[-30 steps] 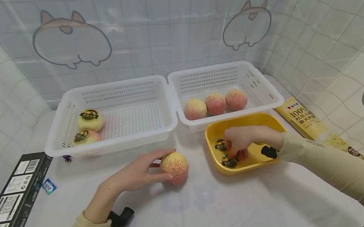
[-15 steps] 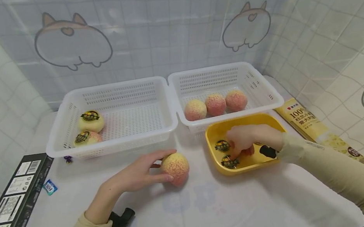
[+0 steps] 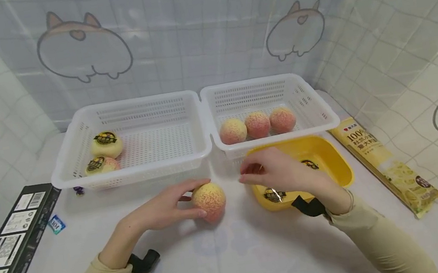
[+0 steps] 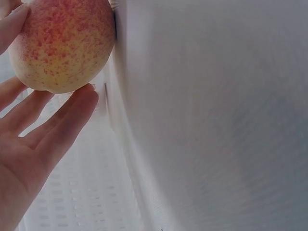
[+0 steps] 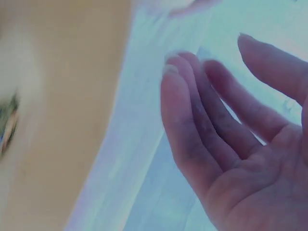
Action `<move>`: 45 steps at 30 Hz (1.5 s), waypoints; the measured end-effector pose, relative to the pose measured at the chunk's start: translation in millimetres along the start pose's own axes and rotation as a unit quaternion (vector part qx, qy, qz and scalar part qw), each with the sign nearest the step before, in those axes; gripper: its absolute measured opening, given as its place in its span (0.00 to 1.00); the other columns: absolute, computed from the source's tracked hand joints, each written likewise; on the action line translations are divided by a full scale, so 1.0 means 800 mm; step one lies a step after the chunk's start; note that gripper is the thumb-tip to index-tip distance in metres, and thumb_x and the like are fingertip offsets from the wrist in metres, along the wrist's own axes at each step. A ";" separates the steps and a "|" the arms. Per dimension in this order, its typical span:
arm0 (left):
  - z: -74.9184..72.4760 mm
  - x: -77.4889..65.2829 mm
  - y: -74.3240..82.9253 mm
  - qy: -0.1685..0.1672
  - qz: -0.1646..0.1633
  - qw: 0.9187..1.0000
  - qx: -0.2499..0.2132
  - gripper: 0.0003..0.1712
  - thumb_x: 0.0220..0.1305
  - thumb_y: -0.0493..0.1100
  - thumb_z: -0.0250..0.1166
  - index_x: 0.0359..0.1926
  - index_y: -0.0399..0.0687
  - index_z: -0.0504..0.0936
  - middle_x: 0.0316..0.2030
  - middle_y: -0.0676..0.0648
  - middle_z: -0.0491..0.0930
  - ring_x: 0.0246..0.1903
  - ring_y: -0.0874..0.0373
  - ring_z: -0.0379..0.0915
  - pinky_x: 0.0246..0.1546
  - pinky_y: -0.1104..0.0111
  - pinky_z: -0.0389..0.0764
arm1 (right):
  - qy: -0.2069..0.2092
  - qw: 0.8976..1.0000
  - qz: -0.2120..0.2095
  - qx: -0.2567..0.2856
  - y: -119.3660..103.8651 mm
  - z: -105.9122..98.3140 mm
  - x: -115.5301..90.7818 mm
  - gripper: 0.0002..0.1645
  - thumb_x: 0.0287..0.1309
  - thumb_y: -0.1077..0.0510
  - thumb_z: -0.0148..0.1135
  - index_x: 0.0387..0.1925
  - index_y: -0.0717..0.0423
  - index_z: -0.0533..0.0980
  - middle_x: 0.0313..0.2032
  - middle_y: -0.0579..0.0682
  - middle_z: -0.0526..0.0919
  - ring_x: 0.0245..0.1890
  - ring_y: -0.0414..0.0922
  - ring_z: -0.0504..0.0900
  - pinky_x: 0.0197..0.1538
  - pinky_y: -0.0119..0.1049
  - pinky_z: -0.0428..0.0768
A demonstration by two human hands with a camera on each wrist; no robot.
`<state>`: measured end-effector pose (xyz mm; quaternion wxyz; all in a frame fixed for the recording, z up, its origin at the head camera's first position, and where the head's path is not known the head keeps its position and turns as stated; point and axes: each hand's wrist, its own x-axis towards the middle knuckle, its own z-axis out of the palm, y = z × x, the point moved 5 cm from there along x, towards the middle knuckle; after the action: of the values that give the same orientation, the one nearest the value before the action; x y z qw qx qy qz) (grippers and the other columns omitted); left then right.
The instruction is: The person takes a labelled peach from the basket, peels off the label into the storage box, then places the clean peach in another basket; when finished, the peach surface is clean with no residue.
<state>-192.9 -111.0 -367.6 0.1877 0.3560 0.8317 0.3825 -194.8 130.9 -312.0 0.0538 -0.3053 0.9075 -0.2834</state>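
Pale tiled sheeting (image 3: 200, 71) with corgi outlines fills the upper part of the head view, behind a white-covered table (image 3: 230, 271). Near the middle of the frame, a red-and-yellow peach (image 3: 209, 202) rests on that cover, and the left hand (image 3: 166, 208) grasps it between thumb and fingers; the left wrist view shows the thumb on one side and fingertips against the other. Just right of centre, the right hand (image 3: 279, 172) hangs over the left part of a yellow tub (image 3: 345, 174), its fingers loosely bent and parted from the thumb, released. Black-and-gold labels (image 3: 274, 195) lie in the tub. Above it, a white basket holds three peaches (image 3: 258, 125) in a row along its near side; the larger white basket (image 3: 135, 174) at upper left holds two labelled fruits (image 3: 106, 145) at its left end. A yellow food packet (image 3: 384, 163) slants down the right side, and a long black box (image 3: 10, 248) runs along the left edge beside a small blue sachet (image 3: 57, 224).
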 end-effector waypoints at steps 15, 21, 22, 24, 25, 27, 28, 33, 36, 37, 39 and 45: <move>-0.003 0.001 -0.001 0.025 -0.020 0.999 0.000 0.45 0.57 0.53 0.75 0.70 0.40 0.69 0.65 0.46 0.74 0.59 0.48 0.75 0.61 0.53 0.76 | -0.028 0.999 0.007 0.045 -0.021 0.089 0.026 0.14 0.71 0.45 0.57 0.44 0.49 0.78 0.32 0.44 0.81 0.33 0.38 0.77 0.38 0.31 0.77; -0.021 -0.013 -0.002 0.026 -0.055 0.998 0.019 0.47 0.57 0.57 0.74 0.72 0.45 0.66 0.67 0.42 0.72 0.63 0.43 0.72 0.63 0.47 0.73 | -0.018 0.998 0.012 0.054 -0.020 0.097 0.028 0.14 0.71 0.43 0.57 0.44 0.48 0.77 0.32 0.41 0.80 0.34 0.37 0.77 0.38 0.30 0.78; -0.029 -0.018 -0.001 0.034 -0.056 0.998 0.022 0.46 0.58 0.57 0.73 0.72 0.47 0.67 0.66 0.42 0.73 0.62 0.43 0.72 0.62 0.46 0.73 | -0.020 0.998 0.013 0.060 -0.020 0.098 0.028 0.15 0.70 0.43 0.58 0.45 0.49 0.77 0.34 0.41 0.81 0.36 0.37 0.78 0.40 0.31 0.79; -0.049 -0.031 0.002 0.061 -0.065 0.996 0.029 0.42 0.59 0.57 0.72 0.71 0.52 0.69 0.64 0.46 0.75 0.62 0.45 0.73 0.61 0.48 0.74 | -0.026 0.996 0.017 0.079 -0.019 0.099 0.028 0.16 0.69 0.45 0.60 0.48 0.51 0.77 0.37 0.42 0.83 0.40 0.38 0.80 0.44 0.32 0.81; -0.062 -0.038 0.004 0.081 -0.066 0.994 0.034 0.38 0.61 0.56 0.71 0.70 0.54 0.71 0.63 0.47 0.77 0.61 0.46 0.74 0.60 0.52 0.76 | -0.031 0.996 0.020 0.087 -0.019 0.100 0.028 0.17 0.68 0.45 0.60 0.49 0.52 0.76 0.39 0.42 0.83 0.42 0.38 0.81 0.46 0.33 0.81; -0.089 -0.052 0.009 0.134 -0.056 0.988 0.058 0.33 0.64 0.53 0.69 0.68 0.53 0.73 0.60 0.48 0.79 0.58 0.47 0.77 0.57 0.62 0.79 | -0.041 0.993 0.030 0.103 -0.018 0.101 0.026 0.18 0.66 0.45 0.63 0.49 0.51 0.75 0.43 0.44 0.84 0.46 0.39 0.82 0.50 0.34 0.81; -0.103 -0.060 0.010 0.167 -0.063 0.982 0.068 0.30 0.66 0.52 0.68 0.67 0.54 0.74 0.60 0.48 0.79 0.57 0.48 0.77 0.55 0.68 0.79 | -0.046 0.992 0.034 0.111 -0.018 0.102 0.025 0.19 0.65 0.45 0.64 0.49 0.51 0.73 0.45 0.45 0.84 0.48 0.39 0.82 0.52 0.35 0.81; -0.171 -0.110 -0.010 0.317 -0.171 0.922 0.143 0.35 0.67 0.57 0.65 0.71 0.51 0.70 0.68 0.39 0.70 0.64 0.35 0.66 0.58 0.52 0.73 | -0.069 0.986 0.047 0.148 -0.017 0.105 0.021 0.22 0.62 0.44 0.67 0.48 0.47 0.67 0.50 0.46 0.83 0.50 0.39 0.83 0.54 0.34 0.81; -0.199 -0.143 -0.044 0.346 -0.249 0.890 0.163 0.44 0.67 0.60 0.63 0.76 0.47 0.60 0.75 0.35 0.54 0.72 0.29 0.48 0.60 0.31 0.59 | -0.075 0.983 0.055 0.160 -0.018 0.107 0.020 0.27 0.61 0.42 0.68 0.52 0.47 0.66 0.52 0.46 0.81 0.49 0.38 0.82 0.53 0.32 0.80; -0.206 -0.152 -0.056 0.350 -0.263 0.884 0.162 0.46 0.68 0.60 0.62 0.77 0.44 0.56 0.77 0.33 0.49 0.73 0.27 0.44 0.61 0.28 0.54 | -0.076 0.983 0.057 0.155 -0.018 0.108 0.020 0.30 0.60 0.41 0.68 0.55 0.48 0.66 0.52 0.46 0.81 0.48 0.37 0.81 0.53 0.31 0.80; -0.216 -0.168 -0.080 0.345 -0.296 0.878 0.149 0.49 0.69 0.60 0.60 0.78 0.41 0.49 0.77 0.31 0.42 0.72 0.25 0.40 0.61 0.26 0.53 | -0.079 0.985 0.057 0.141 -0.019 0.108 0.021 0.36 0.59 0.39 0.68 0.61 0.49 0.67 0.52 0.45 0.79 0.47 0.37 0.80 0.52 0.31 0.79; -0.219 -0.183 -0.121 0.307 -0.327 0.893 0.045 0.55 0.71 0.62 0.56 0.79 0.45 0.30 0.77 0.30 0.34 0.67 0.23 0.49 0.50 0.31 0.69 | -0.084 0.989 0.048 0.113 -0.024 0.111 0.021 0.37 0.53 0.39 0.72 0.62 0.44 0.71 0.50 0.40 0.75 0.46 0.37 0.76 0.51 0.30 0.77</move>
<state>-239.8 -350.6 -324.7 0.0217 -0.0630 0.9337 0.3519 -174.4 65.5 -374.5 0.1779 -0.2763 0.8754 -0.3546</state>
